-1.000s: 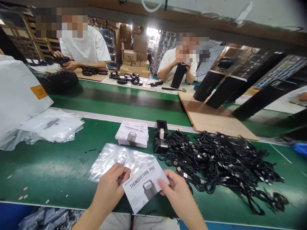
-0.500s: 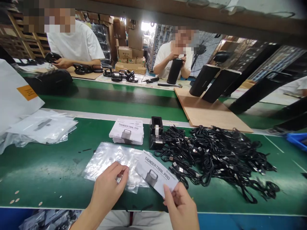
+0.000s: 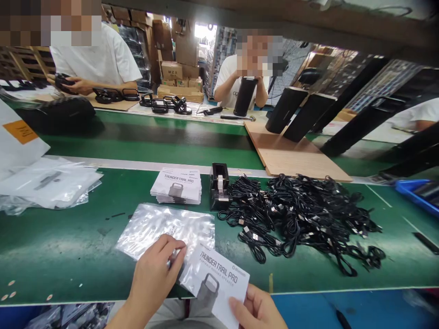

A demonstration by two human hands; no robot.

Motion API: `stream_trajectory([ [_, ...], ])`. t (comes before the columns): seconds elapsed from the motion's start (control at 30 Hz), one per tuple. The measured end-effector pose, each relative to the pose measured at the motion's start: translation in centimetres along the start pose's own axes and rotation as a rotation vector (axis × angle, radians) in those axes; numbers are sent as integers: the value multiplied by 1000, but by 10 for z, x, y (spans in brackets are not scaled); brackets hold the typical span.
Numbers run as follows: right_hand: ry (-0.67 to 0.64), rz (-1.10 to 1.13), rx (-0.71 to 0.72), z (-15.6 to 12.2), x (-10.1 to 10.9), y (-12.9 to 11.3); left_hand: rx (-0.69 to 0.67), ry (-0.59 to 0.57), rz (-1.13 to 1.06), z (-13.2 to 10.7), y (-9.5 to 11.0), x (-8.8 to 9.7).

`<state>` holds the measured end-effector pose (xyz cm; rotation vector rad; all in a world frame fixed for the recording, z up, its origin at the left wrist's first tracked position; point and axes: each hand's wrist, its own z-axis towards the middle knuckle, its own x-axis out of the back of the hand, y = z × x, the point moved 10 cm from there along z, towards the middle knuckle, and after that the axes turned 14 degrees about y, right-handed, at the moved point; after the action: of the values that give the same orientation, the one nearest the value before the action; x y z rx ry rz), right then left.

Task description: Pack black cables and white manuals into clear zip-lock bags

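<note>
My right hand (image 3: 255, 307) grips the lower right corner of a white instruction booklet (image 3: 222, 278) printed "THUNDER TRAIL PRO" with a speaker picture. Thumb on top, fingers beneath, it holds the booklet tilted at the bench's front edge. My left hand (image 3: 159, 267) is closed in a pinch at the near edge of a clear plastic bag (image 3: 142, 228) lying on the green bench. The booklet's left end overlaps the bag close to my left thumb; whether it sits inside cannot be made out. Behind the bag is a stack of matching booklets (image 3: 176, 189).
A black tape dispenser (image 3: 219, 189) stands beside the stack. Coiled black USB cables (image 3: 295, 214) are heaped to the right, near a blue bin (image 3: 420, 194). More plastic bags (image 3: 51, 183) lie left. Across the bench are two co-workers and black cylindrical speakers (image 3: 286, 109) on a wooden board (image 3: 298, 155).
My right hand has drawn the booklet down and slightly left, nearer to me. My left hand stays pinched at the bag. The whole view has shifted a little.
</note>
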<state>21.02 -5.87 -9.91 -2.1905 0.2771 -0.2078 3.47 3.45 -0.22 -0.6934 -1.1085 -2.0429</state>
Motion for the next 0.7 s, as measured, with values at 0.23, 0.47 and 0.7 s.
stream_trajectory([
  [0.23, -240, -201, 65, -7, -25, -44, -123, -87, -43, -6, 15, -10],
  [0.47, -229, -92, 66, 12, -37, -59, -171, -84, 11, -7, 13, -15],
  [0.7, -145, 43, 22, 31, -45, -56, -102, -37, 2, 2, 2, -3],
])
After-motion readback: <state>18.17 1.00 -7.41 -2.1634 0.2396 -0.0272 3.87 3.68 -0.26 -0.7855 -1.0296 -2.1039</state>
